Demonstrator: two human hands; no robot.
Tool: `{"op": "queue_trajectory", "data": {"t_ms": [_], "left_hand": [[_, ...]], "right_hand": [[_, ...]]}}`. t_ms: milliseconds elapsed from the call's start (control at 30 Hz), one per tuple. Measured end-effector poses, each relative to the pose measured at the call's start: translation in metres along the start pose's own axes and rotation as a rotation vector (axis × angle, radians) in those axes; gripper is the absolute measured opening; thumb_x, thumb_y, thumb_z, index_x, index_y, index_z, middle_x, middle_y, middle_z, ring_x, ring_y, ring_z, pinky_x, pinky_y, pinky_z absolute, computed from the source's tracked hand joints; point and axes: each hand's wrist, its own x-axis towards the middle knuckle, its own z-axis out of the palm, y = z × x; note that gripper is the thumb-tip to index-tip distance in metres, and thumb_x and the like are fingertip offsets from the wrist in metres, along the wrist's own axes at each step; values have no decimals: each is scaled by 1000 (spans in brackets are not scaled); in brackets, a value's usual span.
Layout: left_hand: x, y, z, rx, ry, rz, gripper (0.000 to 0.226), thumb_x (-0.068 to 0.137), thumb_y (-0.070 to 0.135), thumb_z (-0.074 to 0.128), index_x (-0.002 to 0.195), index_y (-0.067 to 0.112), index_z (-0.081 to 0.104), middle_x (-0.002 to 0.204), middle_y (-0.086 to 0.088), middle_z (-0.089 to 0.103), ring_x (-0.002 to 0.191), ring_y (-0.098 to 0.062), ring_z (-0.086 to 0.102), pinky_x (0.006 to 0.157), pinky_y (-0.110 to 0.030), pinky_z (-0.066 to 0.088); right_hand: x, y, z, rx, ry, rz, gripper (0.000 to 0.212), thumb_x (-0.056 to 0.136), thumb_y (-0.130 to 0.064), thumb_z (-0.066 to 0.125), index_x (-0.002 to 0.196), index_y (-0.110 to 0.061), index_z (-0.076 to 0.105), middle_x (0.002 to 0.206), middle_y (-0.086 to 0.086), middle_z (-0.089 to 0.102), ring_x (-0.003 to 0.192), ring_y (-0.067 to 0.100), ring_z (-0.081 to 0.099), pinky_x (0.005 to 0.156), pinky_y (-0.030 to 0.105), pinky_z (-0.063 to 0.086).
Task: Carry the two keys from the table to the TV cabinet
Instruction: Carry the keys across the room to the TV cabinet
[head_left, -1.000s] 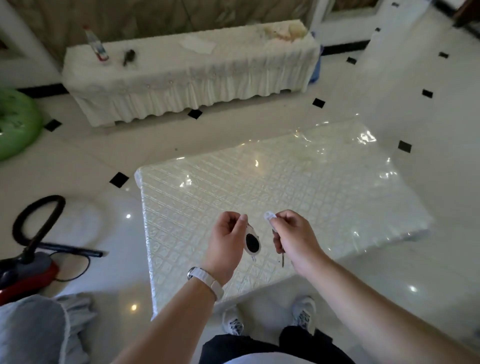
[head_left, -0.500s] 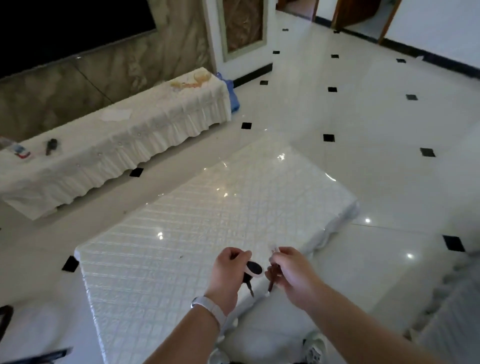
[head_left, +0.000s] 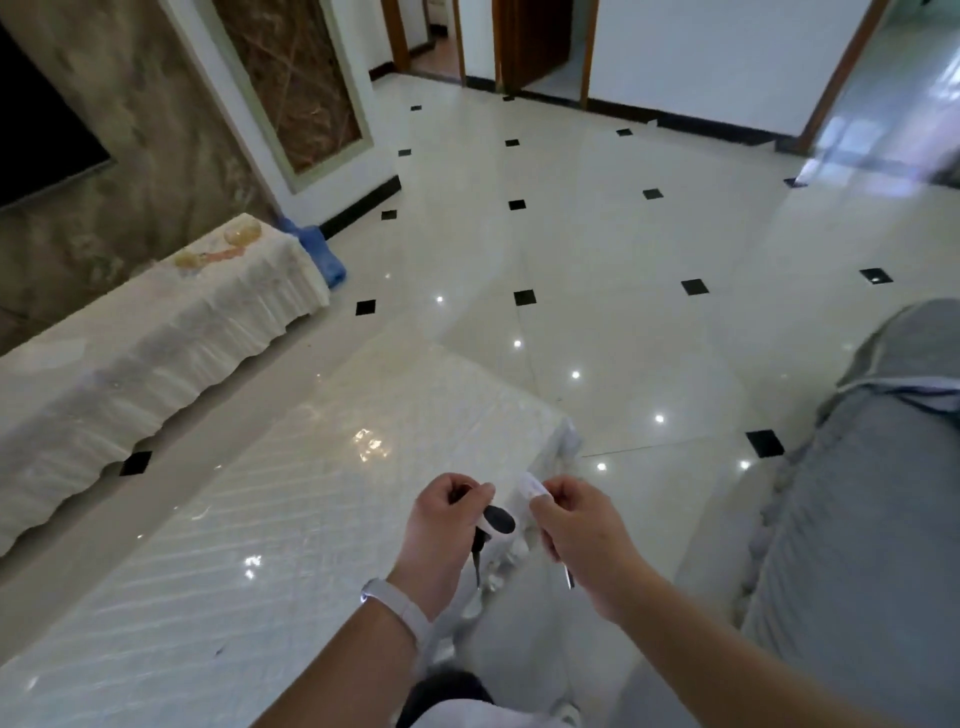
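My left hand (head_left: 445, 525) pinches a key with a black oval fob (head_left: 497, 521), its blade hanging down. My right hand (head_left: 574, 525) pinches a second key by a white tag (head_left: 533, 487), and its metal blade (head_left: 568, 578) pokes out below the palm. Both hands hover close together over the near right corner of the low table (head_left: 249, 530), which has a white quilted top under clear plastic. The TV cabinet (head_left: 130, 358), draped in a white frilled cloth, stands along the wall at the left.
A dark TV screen (head_left: 36, 150) hangs above the cabinet. Amber items (head_left: 218, 247) lie on the cabinet's far end, with a blue bag (head_left: 319, 254) on the floor beside it. A grey sofa (head_left: 857, 519) stands at the right. Glossy tiled floor (head_left: 597, 260) stretches ahead to doorways.
The view has swung to the right: the cabinet and table slid to the left, and the sofa and doorways came into view. Both hands still hold their keys, close together.
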Motion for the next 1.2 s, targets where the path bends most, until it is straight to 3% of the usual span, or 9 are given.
{"op": "queue_trajectory", "data": {"t_ms": [200, 300, 433, 567, 800, 1000, 1133, 1200], "left_hand": [[50, 23, 55, 22, -101, 7, 17, 75, 25, 73, 67, 16, 61, 62, -9, 58, 55, -19, 49, 51, -32, 42], [89, 31, 83, 31, -159, 14, 20, 80, 20, 73, 63, 19, 61, 57, -1, 57, 52, -15, 52, 49, -29, 45], [152, 51, 121, -5, -208, 30, 27, 81, 21, 73, 58, 24, 59, 52, 6, 55, 48, -10, 50, 46, -24, 44], [212, 82, 153, 2, -249, 45, 18, 79, 22, 73, 65, 21, 61, 53, 8, 57, 50, -10, 53, 48, -25, 44], [299, 139, 197, 5, -331, 55, 15, 80, 19, 72, 72, 14, 61, 56, 0, 59, 44, -15, 49, 42, -26, 41], [345, 165, 237, 70, -355, 64, 15, 75, 27, 72, 69, 19, 61, 57, 2, 61, 46, -13, 51, 42, -26, 42], [371, 175, 268, 59, -338, 18, 15, 75, 28, 72, 67, 21, 61, 56, 2, 61, 45, -13, 51, 41, -24, 41], [385, 181, 286, 49, -311, 1, 16, 73, 28, 72, 67, 19, 61, 55, 1, 59, 44, -14, 49, 40, -24, 39]], "right_hand": [[46, -7, -46, 69, 108, 10, 15, 88, -21, 61, 75, -13, 64, 52, -1, 53, 41, 9, 44, 41, 22, 36], [76, -13, -67, 53, 153, 18, 14, 87, -17, 60, 74, -15, 65, 44, -7, 53, 34, 2, 40, 32, 15, 32], [131, -31, -99, 5, 257, 63, 16, 88, -22, 61, 77, -10, 63, 52, -1, 53, 37, 4, 42, 32, 16, 32], [187, -60, -121, -6, 330, 87, 22, 90, -22, 62, 72, -10, 59, 53, 3, 53, 39, 8, 44, 33, 17, 32], [264, -114, -153, 17, 451, 35, 14, 89, -17, 61, 82, -5, 63, 55, 4, 55, 39, 6, 46, 32, 16, 33], [314, -132, -190, 52, 468, 23, 20, 89, -22, 62, 81, -4, 62, 57, 6, 54, 43, 9, 47, 35, 18, 34], [352, -132, -218, 99, 426, 39, 20, 89, -23, 63, 81, -5, 62, 58, 7, 56, 49, 15, 48, 47, 30, 41], [375, -132, -235, 115, 384, 53, 20, 88, -25, 62, 82, -6, 62, 58, 6, 56, 49, 15, 48, 47, 30, 40]]}}
